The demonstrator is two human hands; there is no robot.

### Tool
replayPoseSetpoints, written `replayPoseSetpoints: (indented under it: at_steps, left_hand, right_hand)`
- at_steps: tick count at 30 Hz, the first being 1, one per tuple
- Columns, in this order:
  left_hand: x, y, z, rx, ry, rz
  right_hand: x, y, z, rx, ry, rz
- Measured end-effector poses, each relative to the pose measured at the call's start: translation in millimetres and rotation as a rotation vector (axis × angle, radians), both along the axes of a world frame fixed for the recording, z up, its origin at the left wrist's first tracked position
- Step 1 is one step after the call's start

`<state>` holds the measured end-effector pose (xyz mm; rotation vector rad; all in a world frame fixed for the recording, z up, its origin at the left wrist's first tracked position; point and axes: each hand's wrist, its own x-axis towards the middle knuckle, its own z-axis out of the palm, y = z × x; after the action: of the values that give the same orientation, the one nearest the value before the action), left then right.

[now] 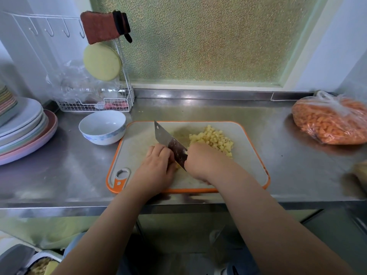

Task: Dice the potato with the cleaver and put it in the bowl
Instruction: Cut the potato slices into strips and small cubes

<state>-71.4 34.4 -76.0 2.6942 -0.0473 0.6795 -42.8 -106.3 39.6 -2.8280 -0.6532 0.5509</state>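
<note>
A grey cutting board [139, 147] with an orange rim lies on the steel counter. A pile of diced potato [212, 138] sits on its right half. My right hand [200, 163] grips the handle of the cleaver [168, 142], whose blade slants up and to the left. My left hand [157, 165] has its fingers curled over a small remaining piece of potato [177, 166] right beside the blade; most of that piece is hidden. An empty white bowl [102, 127] stands just off the board's upper left corner.
A stack of plates [23, 132] fills the counter's left end. A wire rack [95, 104] with plastic bags stands behind the bowl. A bag of diced carrot [329, 124] lies at the right. The counter's front edge [59, 207] runs just below the board.
</note>
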Motion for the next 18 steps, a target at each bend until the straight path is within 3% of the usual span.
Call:
replayPoseSetpoints:
  at_steps: [12, 18]
  left_hand:
    - [-4, -1, 2, -0.029, -0.007, 0.033]
    - [-7, 0, 5, -0.082, -0.026, 0.023]
  right_hand:
    - [5, -11, -26, 0.113, 0.011, -0.075]
    - [5, -17, -26, 0.146, -0.102, -0.104]
